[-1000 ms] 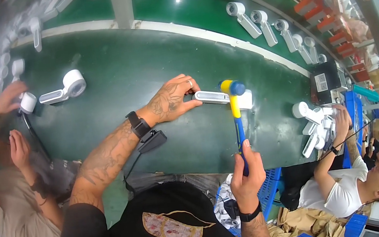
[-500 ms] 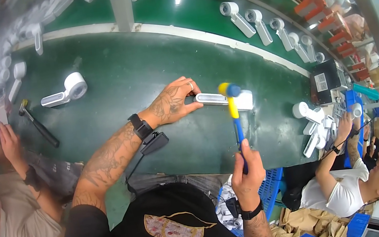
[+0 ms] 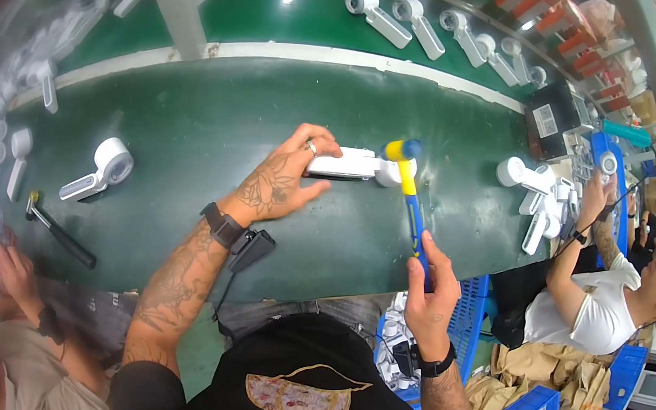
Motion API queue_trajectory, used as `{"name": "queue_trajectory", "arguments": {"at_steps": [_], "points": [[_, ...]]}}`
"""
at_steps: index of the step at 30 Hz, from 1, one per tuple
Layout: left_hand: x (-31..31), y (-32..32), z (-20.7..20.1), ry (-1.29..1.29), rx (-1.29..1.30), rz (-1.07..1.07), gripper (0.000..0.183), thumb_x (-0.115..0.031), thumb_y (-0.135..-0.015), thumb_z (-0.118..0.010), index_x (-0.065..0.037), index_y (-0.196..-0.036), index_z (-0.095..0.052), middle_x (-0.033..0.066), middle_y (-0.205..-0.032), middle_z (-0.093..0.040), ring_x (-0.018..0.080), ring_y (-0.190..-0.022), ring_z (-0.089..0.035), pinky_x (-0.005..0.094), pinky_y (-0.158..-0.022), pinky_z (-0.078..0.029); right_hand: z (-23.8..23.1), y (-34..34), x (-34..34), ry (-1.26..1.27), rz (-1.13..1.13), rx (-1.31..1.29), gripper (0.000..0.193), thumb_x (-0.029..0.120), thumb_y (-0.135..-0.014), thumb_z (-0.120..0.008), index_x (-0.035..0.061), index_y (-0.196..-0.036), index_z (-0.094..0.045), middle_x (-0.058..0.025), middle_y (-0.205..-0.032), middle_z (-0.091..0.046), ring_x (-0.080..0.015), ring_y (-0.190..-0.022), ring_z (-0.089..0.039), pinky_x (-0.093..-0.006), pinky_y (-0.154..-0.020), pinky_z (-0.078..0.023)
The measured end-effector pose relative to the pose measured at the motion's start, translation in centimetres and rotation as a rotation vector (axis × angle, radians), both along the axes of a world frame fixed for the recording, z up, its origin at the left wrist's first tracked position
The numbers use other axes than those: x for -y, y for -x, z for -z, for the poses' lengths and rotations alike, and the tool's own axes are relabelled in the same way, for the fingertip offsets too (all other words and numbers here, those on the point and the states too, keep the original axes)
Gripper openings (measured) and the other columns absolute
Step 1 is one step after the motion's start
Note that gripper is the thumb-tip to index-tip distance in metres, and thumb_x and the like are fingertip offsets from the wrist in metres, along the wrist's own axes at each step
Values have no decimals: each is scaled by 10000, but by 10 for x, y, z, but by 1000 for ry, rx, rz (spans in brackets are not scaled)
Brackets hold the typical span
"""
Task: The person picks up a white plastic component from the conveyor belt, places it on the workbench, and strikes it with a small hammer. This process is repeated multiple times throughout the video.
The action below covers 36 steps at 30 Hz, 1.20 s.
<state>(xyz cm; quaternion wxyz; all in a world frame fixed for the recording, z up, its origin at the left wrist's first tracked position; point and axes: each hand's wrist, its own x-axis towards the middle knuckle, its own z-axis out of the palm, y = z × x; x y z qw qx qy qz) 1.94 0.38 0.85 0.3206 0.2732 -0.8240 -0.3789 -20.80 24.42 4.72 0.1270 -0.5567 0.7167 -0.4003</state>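
My left hand (image 3: 283, 181) is closed on the handle of a white handheld fan (image 3: 347, 164), which lies on the green worktable (image 3: 205, 130). Thumb and fingers grip the handle's left end, and its plain white side faces up. In my right hand (image 3: 429, 300) is a mallet (image 3: 412, 209) with a blue and yellow handle, held upright by its lower part. The mallet's yellow and blue head is in front of the fan's round end and partly hides it. Whether the two touch, I cannot tell.
Left of my hands lie another white fan (image 3: 101, 170) and a black-handled hammer (image 3: 57, 231). A pile of white fans (image 3: 546, 200) sits at the right, near a black box (image 3: 553, 122). Beyond the pale rail, several fans stand in a row. Co-workers sit on both sides.
The fan in my left hand has rolled over, from its grey inset facing up to its plain white side, and shifted slightly left. The mallet stays in my right hand.
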Motion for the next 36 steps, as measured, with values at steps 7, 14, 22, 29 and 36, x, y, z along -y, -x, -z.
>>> {"name": "queue_trajectory", "arguments": {"at_steps": [7,14,22,29,36], "points": [[3,0,13,48,-16,-104,332,-182,-959,-838,-72,-1257,-743,46,-1237,-737,172,-849,-687,331,-748,-572,-18,-14,8,-27,-68,-76,445,-41,-1035,-684,-31,-1480,-657,-149,-1087,-752,-207,-884,-704,-357,-803,-577],[7,0,15,-35,24,-88,293,-181,-950,-854,-51,-1194,-755,21,-1135,-736,135,-696,-595,305,-663,-521,-11,-22,25,-68,-172,-224,506,-55,-1002,-724,67,-1490,-674,-158,-929,-668,-312,-752,-665,-393,-689,-557],[8,-1,9,-137,36,-151,235,-126,-926,-841,-32,-1120,-746,44,-1088,-735,146,-680,-629,301,-649,-532,-9,-15,35,13,-247,-97,492,-70,-999,-699,16,-1482,-670,-163,-977,-726,-256,-800,-704,-333,-734,-561],[150,-31,22,301,183,-808,433,-356,-947,-817,-1,-1183,-736,262,-1125,-746,458,-1057,-729,523,-932,-591,51,9,28,112,45,135,443,-16,-1056,-675,-56,-1495,-632,-126,-1210,-740,-113,-883,-664,-272,-778,-555],[262,112,-12,-223,400,-765,1075,-923,-834,-647,48,-1278,-768,288,-1227,-780,406,-1202,-752,458,-1059,-565,59,0,34,185,35,39,456,-35,-1016,-705,-49,-1469,-652,-134,-1019,-715,-214,-817,-670,-325,-745,-550]]}}
